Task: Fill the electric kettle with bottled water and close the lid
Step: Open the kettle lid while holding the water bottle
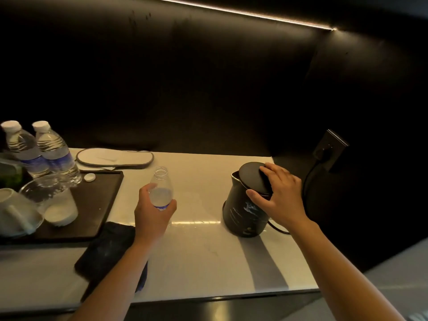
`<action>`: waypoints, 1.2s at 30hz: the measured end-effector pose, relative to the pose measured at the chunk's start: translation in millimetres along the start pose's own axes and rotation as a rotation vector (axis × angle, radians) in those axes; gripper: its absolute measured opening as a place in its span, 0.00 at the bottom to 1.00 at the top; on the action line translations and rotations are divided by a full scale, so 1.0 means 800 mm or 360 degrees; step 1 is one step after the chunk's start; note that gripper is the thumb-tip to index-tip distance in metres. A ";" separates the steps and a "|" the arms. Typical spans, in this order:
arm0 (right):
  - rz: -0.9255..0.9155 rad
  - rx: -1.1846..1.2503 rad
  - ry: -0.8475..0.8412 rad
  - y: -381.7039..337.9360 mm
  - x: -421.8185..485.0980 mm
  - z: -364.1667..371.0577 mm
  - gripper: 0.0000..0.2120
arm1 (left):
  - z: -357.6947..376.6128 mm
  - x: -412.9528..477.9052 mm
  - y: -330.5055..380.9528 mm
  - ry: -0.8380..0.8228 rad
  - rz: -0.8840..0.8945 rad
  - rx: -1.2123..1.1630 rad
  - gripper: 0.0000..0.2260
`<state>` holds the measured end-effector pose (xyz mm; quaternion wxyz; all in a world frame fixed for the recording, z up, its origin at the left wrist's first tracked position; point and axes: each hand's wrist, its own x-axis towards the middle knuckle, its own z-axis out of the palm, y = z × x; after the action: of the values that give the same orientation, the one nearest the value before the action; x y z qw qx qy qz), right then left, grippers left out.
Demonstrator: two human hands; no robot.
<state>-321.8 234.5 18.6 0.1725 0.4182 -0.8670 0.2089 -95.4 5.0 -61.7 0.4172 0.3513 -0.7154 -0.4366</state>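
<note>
Lid risk: my right hand (280,195) lies spread on the lid (253,179), gripping nothing; the lid looks tilted, so pressing off-centre may leave it unlatched.
Tip risk: a sideways push could shift the kettle (245,212) against its cord (310,177).
Spill risk: my left hand (154,210) is wrapped around the uncapped bottle (161,188); any tilt could wet the phone (104,249).
Kettle: black, glossy, upright, standing right of centre on the counter (208,262).
Bottle: clear, held upright, well left of the kettle; water level unclear.
Cap (89,177): on the tray (99,205).
</note>
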 end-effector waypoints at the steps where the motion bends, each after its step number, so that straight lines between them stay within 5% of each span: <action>1: -0.0027 0.0042 -0.0018 0.005 -0.001 -0.001 0.38 | 0.006 -0.007 0.004 0.0001 -0.0019 -0.0010 0.31; 5: -0.0045 0.0411 -0.0005 0.030 -0.007 -0.003 0.29 | 0.032 -0.030 0.016 0.0042 -0.0081 -0.0027 0.32; 12: 0.0783 0.1485 -0.0071 0.070 -0.022 0.005 0.20 | 0.073 -0.061 0.028 0.0158 -0.0087 -0.0072 0.33; 15: 0.0873 0.1758 -0.0219 0.088 -0.021 0.011 0.24 | 0.088 -0.067 0.032 0.0254 -0.0096 -0.0129 0.33; 19: 0.0954 0.2374 -0.0422 0.106 -0.014 0.005 0.15 | 0.103 -0.071 0.034 0.0389 -0.0116 -0.0156 0.33; 31: 0.1069 0.2832 -0.0479 0.114 0.000 -0.002 0.13 | 0.123 -0.072 0.034 0.0472 -0.0072 -0.0119 0.35; 36: 0.0945 0.2432 -0.0465 0.115 -0.001 -0.001 0.14 | 0.129 -0.070 0.033 0.0483 -0.0059 -0.0144 0.35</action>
<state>-394.3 287.5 -1.2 -0.3354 0.1969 -0.5743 0.7204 -169.7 97.8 -81.7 0.5278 0.4071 -0.6173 -0.4179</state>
